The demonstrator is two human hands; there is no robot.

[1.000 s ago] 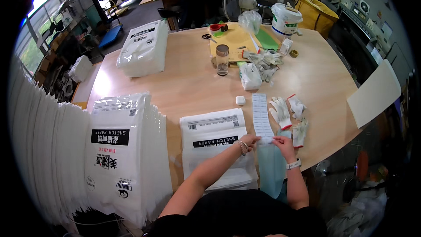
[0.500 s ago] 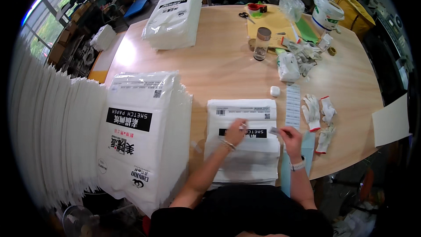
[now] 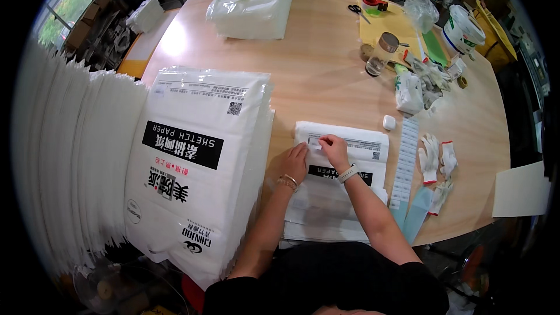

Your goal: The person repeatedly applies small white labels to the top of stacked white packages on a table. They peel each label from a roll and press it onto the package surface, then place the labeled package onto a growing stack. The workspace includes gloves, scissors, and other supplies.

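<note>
A small stack of flat white printed plastic bags (image 3: pixel 326 213) lies in front of me. My right hand (image 3: pixel 334 150) is over the upper left part of the top bag, thumb and fingers pinched on a small pale label sticker (image 3: pixel 314 143). The sticker lies at or just above the bag's surface; I cannot tell how much of it touches. My left hand (image 3: pixel 297 162) rests with fingers stretched along the left edge of the top bag, holding nothing. A long strip of label stickers (image 3: pixel 405 160) lies to the right of the bags, above a light blue backing sheet (image 3: pixel 419 213).
Tall piles of white bags (image 3: pixel 198 216) stand close on the left; another pile (image 3: pixel 251 14) is far back. White gloves (image 3: pixel 429 157) lie right. A small white case (image 3: pixel 389 122), a bottle (image 3: pixel 382 55), scissors (image 3: pixel 359 13) and a bucket (image 3: pixel 464 29) are farther off.
My right hand has moved left from beside the strip onto the top bag's upper left with the sticker. My left hand has shifted to the bag's left edge. The view has turned slightly.
</note>
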